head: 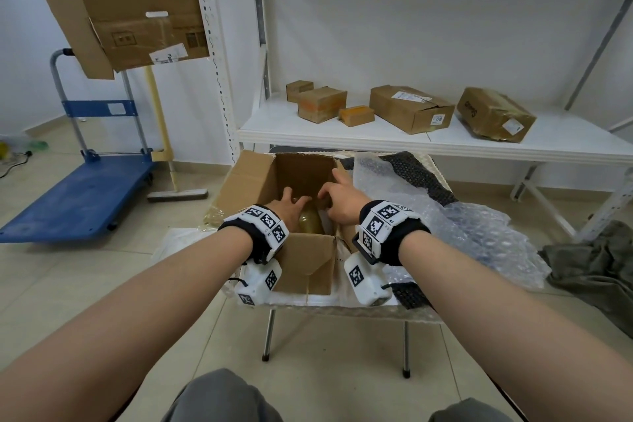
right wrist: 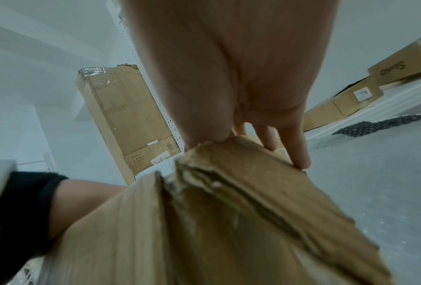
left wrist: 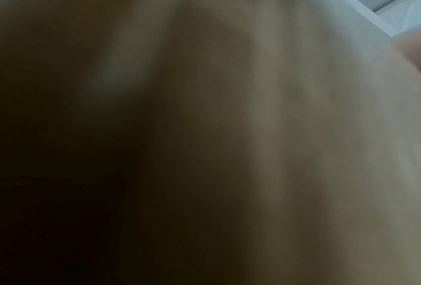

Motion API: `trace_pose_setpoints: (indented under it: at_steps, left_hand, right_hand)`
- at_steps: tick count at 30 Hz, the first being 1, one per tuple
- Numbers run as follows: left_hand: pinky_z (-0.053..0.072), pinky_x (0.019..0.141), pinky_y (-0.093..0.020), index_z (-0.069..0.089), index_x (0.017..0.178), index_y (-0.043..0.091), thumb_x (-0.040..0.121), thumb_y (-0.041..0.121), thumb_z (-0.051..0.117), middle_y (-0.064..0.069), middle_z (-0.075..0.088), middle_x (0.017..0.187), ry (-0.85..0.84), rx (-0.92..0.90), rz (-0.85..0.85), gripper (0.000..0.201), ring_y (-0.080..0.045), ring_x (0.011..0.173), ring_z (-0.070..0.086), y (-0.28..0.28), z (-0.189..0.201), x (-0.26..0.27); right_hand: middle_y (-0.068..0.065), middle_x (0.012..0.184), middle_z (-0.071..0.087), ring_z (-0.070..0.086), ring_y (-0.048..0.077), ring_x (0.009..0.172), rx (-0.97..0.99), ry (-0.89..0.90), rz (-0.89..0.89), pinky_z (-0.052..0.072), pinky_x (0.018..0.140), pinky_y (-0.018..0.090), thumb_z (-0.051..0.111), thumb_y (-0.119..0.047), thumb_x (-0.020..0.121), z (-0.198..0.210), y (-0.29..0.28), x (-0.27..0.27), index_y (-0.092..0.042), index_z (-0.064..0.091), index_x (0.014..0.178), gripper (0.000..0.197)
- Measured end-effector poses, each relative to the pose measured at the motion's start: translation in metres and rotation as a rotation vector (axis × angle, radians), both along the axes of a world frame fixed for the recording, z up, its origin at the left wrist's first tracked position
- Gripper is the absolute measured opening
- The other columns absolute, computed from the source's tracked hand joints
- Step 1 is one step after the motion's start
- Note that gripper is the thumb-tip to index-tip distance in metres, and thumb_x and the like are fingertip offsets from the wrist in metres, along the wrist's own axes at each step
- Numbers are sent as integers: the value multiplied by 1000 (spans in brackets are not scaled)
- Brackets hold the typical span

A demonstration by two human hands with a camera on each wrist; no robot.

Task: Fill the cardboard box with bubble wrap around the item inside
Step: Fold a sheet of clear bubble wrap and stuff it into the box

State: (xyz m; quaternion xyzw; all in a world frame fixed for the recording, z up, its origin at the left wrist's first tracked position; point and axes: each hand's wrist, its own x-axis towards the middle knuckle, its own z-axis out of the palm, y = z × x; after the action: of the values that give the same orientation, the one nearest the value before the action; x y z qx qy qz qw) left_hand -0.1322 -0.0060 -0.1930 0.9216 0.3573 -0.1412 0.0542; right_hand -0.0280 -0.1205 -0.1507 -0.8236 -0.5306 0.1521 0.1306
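Note:
An open cardboard box (head: 305,264) stands on a small metal-legged table (head: 342,312). An amber, bottle-like item (head: 310,221) lies inside it. My left hand (head: 291,204) reaches down into the box, its fingers stretched out over the item. The left wrist view is only a dark blur of cardboard. My right hand (head: 337,197) holds the box's right flap (right wrist: 253,183), thumb on the inner side and fingers on the outer side. Clear bubble wrap (head: 479,226) and a black bubble sheet (head: 411,175) lie right of the box.
A white shelf (head: 342,137) behind the table carries several small cardboard boxes. A blue platform trolley (head: 85,188) and a broom (head: 171,178) stand to the left. A dark cloth (head: 596,267) lies on the floor at the right. A big flattened carton (head: 130,3) hangs at upper left.

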Motion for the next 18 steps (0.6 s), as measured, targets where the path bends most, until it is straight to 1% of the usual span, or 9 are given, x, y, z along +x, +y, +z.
trace_pose_setpoints:
  at_steps: [2,3,5,9,10,12,14,16,18]
  left_hand:
    - [47,103,-49,9,156,34,90,30,69,-14,12,157,14,-13,14,90,-41,129,49,-1,0,1]
    - [46,103,-49,10,156,31,90,27,70,-14,15,157,15,-13,12,89,-41,130,47,-1,1,2]
    - [47,102,-48,11,156,26,90,23,70,-16,22,155,1,-4,4,89,-41,130,48,-3,1,2]
    - [48,101,-49,17,152,19,89,18,70,-18,32,147,-86,-2,26,82,-42,126,50,-3,4,2]
    - [47,101,-51,17,152,18,87,19,72,-17,32,147,-114,-13,40,85,-42,126,50,-3,4,1]
    - [45,104,-52,15,154,19,78,28,82,-13,27,151,-178,-47,56,101,-43,130,46,-2,6,-2]
    - [41,108,-51,10,156,22,70,37,87,-10,21,155,-268,-99,44,116,-42,134,42,-3,9,-6]
    - [39,110,-51,7,157,26,72,33,85,-8,17,157,-314,-162,-2,116,-41,135,41,-3,11,-6]
    - [37,112,-51,5,157,28,77,28,82,-10,16,156,-257,-235,-66,111,-42,135,40,-3,10,-3]
  right_hand:
    - [4,165,-2,11,28,152,3,8,6,25,119,36,59,0,91,-2,0,1,-16,50,137,49]
    - [5,165,-4,9,28,153,3,8,8,24,120,36,59,0,91,-2,0,2,-16,50,138,50]
    - [5,166,-7,4,26,153,7,12,6,22,122,36,59,0,91,-3,1,2,-17,49,139,52]
    - [5,165,-9,3,26,153,11,33,-5,22,122,37,59,1,90,-5,2,1,-17,46,141,56]
    - [5,165,-10,4,26,153,10,39,-8,23,121,37,59,1,90,-5,1,1,-17,44,142,57]
    - [5,165,-10,6,25,153,12,43,-15,24,121,37,58,1,91,-5,1,-1,-16,39,146,61]
    - [5,165,-9,9,25,153,16,51,-17,25,121,37,58,0,91,-4,1,-1,-16,33,150,67]
    - [5,165,-9,11,24,153,20,69,-16,25,121,36,57,0,91,-3,0,0,-15,26,153,72]
    - [3,165,-10,11,23,153,21,91,-20,25,121,35,56,0,91,-4,-1,1,-14,20,155,75]
